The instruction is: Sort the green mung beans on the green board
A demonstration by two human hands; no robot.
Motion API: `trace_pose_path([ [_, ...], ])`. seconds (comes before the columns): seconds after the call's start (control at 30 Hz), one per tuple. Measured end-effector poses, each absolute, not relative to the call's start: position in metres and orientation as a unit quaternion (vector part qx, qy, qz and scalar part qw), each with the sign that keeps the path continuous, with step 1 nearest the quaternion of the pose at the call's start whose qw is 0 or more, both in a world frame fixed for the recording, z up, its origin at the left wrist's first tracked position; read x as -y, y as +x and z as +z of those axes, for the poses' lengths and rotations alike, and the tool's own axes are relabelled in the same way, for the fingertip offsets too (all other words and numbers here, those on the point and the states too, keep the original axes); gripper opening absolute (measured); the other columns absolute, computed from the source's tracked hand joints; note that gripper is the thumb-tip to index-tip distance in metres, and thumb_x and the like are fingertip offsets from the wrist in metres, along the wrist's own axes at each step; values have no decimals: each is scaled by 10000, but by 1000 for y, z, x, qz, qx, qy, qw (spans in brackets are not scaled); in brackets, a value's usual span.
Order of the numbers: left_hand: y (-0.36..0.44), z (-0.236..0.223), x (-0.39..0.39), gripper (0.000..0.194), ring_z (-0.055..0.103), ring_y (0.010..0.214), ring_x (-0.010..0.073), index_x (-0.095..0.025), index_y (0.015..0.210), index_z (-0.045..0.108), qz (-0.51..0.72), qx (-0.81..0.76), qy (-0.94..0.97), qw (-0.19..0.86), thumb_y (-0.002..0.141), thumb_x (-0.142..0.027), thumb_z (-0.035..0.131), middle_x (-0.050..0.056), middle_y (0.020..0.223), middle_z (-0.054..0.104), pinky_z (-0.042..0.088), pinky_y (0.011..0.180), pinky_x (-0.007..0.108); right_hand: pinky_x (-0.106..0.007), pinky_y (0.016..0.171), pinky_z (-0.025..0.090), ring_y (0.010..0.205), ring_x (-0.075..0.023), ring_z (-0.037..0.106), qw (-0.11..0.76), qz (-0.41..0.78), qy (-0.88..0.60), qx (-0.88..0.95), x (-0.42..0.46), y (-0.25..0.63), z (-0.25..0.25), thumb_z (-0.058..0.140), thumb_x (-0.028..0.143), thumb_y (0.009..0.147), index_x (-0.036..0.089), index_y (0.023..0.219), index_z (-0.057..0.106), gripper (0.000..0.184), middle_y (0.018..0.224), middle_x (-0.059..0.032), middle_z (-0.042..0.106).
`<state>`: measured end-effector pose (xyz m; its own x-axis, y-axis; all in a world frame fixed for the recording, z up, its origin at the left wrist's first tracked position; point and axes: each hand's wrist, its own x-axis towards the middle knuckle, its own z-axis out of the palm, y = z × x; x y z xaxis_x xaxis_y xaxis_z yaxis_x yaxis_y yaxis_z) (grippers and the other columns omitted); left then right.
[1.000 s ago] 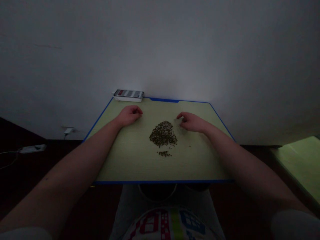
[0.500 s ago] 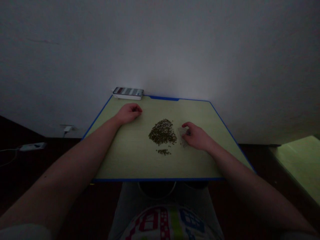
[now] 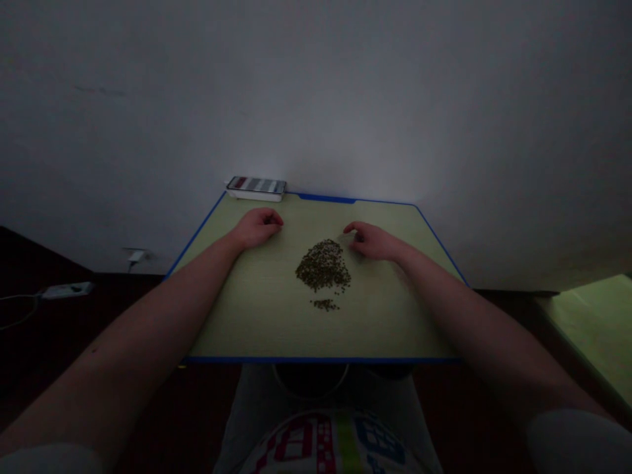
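far left: power strip (image 3: 66, 290), with a plug (image 3: 135, 258) at the wall. phone (image 3: 257, 185) lay on a white box (image 3: 247, 195) at the table's (image 3: 247, 329) far left corner.

left hand (image 3: 257, 227) was on the left half of the table, nearer the box than the grains. fingers curled in, palm in shadow; couldn't tell how wide the grip was or if it held anything.

middle: small dark grains in one main heap (image 3: 323, 264), with a small cluster (image 3: 324, 305) apart on its near side. a few strays sat at the heap's near right edge. by my read, bulk was in the heap and only a little was set off from it, so not far along if the split mattered.

right hand (image 3: 375, 241) was just right of the heap's far side, thumb and forefinger a bit apart. faint pale edge by the fingertips, maybe something thin and clear; couldn't confirm a hold.

dim frame, so grain type was unclear. near table edge partly hid a dark round container (image 3: 311, 382); contents unreadable. pale surface (image 3: 597, 322) at far right was cut off.
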<state>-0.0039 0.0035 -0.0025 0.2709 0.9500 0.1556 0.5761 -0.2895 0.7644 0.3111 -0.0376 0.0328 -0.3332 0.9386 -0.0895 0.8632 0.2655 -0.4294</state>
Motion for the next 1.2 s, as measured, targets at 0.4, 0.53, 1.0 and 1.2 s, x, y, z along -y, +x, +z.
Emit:
trace_pose_path([
  [0.4,-4,-3,-5,217,478,590,129,-160,787,643,314,-517,734,308,619,-287,588,-1,630,558,373,572,262,-261,554,396,562,-147,530,180,299,-556,754,121,344,47,525,256,831,175,1131,563,313,631,34,544],
  [0.53,-4,-6,-6,228,476,605,133,-157,788,647,320,-515,736,300,618,-297,591,-5,622,539,368,591,265,-277,603,400,654,-169,563,129,261,-563,774,157,344,39,483,230,846,195,1134,593,311,740,-14,624],
  [1.0,-4,-4,-5,207,475,586,129,-152,801,651,313,-523,733,303,637,-266,598,-3,624,543,380,583,270,-285,667,418,747,-183,602,95,247,-530,806,151,335,33,480,216,862,180,1159,596,321,874,-54,676],
  [1.2,-3,-3,-4,219,469,593,130,-148,812,652,312,-525,732,302,641,-270,595,-1,632,540,379,593,273,-281,654,414,712,-175,591,95,253,-526,807,150,329,35,473,197,857,170,1163,596,331,848,-51,671],
])
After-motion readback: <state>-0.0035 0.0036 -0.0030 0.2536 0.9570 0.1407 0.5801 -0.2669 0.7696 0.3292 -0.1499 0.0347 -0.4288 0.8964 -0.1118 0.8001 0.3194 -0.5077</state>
